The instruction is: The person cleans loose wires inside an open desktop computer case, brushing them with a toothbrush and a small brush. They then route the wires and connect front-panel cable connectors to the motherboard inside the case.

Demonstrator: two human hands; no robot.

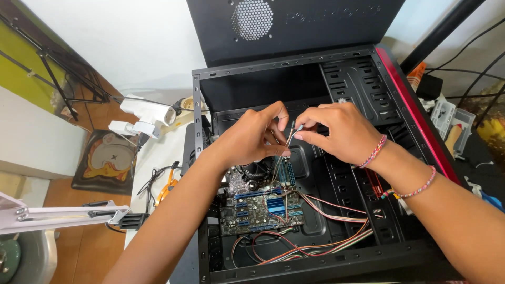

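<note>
Both hands work over an open black computer case (363, 79) lying on its side on the counter (158, 152), its red-edged rim to the right. The left hand (251, 138) and the right hand (336, 131) meet above the motherboard (260, 210), each grip closed in a pinch on a bundle of thin wires (281, 158) that rises from the board's right edge, beside the dark fan cooler (258, 169). More coloured cables (326, 244) loop across the case floor below, and a white clamp lamp (142, 113) stands left of the case, near orange-handled pliers (167, 188).
</note>
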